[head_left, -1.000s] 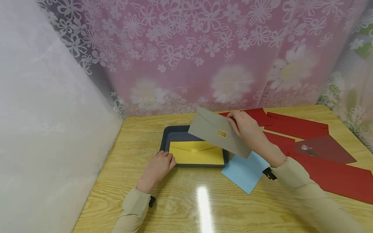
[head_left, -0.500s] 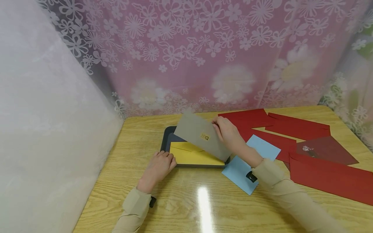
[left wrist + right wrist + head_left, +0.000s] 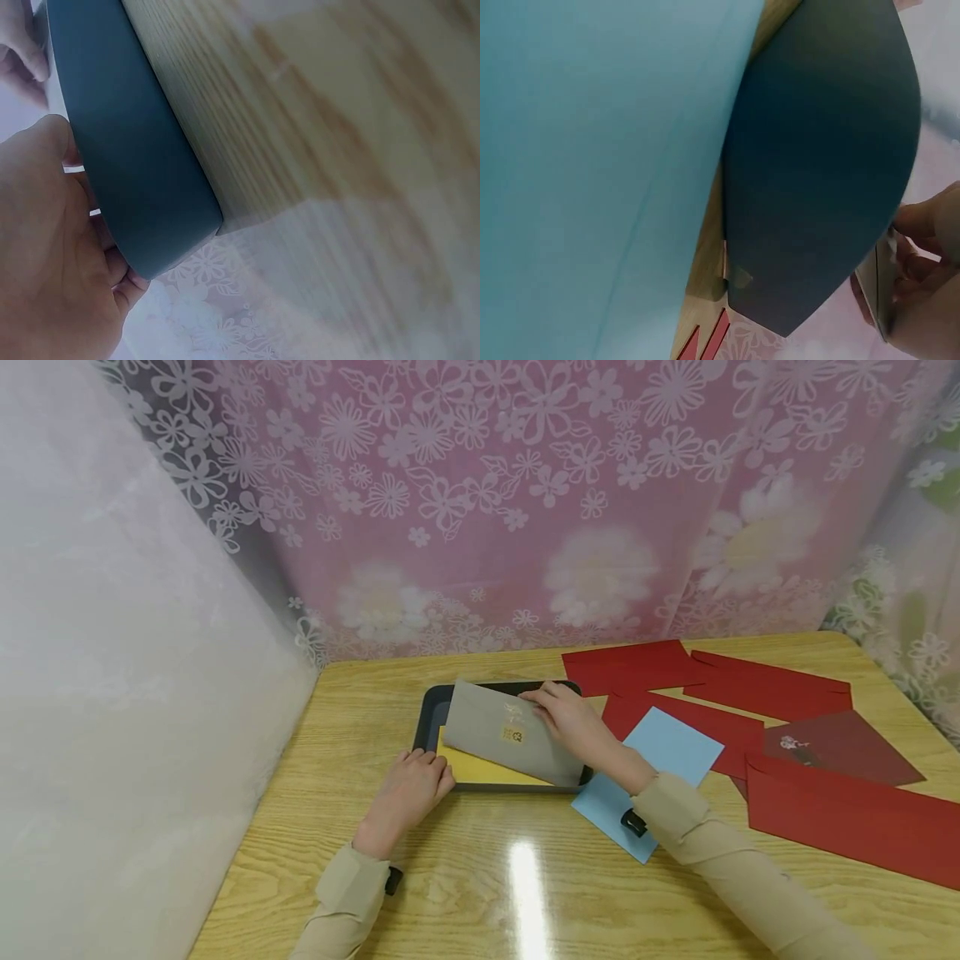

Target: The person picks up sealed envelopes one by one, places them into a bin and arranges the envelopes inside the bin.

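In the head view a dark tray (image 3: 426, 725) stands on the table, and my left hand (image 3: 403, 791) holds its near left corner. The left wrist view shows those fingers curled at the rim of the tray wall (image 3: 127, 135). My right hand (image 3: 576, 727) pinches a grey envelope (image 3: 480, 714) with a gold printed mark by its upper right edge. The envelope slants over the tray, covering most of a yellow envelope (image 3: 480, 769) inside it. In the right wrist view, the thumb and fingers of the right hand (image 3: 930, 262) hold the grey envelope's edge (image 3: 885, 281) beyond the tray wall.
A blue envelope (image 3: 675, 747) lies right of the tray, partly under my right forearm. Several red envelopes (image 3: 855, 806) spread over the table's right side, with a maroon one (image 3: 840, 747) among them. A flowered curtain (image 3: 480, 527) hangs behind the table (image 3: 450, 893).
My right hand has carried the grey envelope left and down, from above the tray's right side into the tray over the yellow envelope. The left hand has stayed at the tray's corner.
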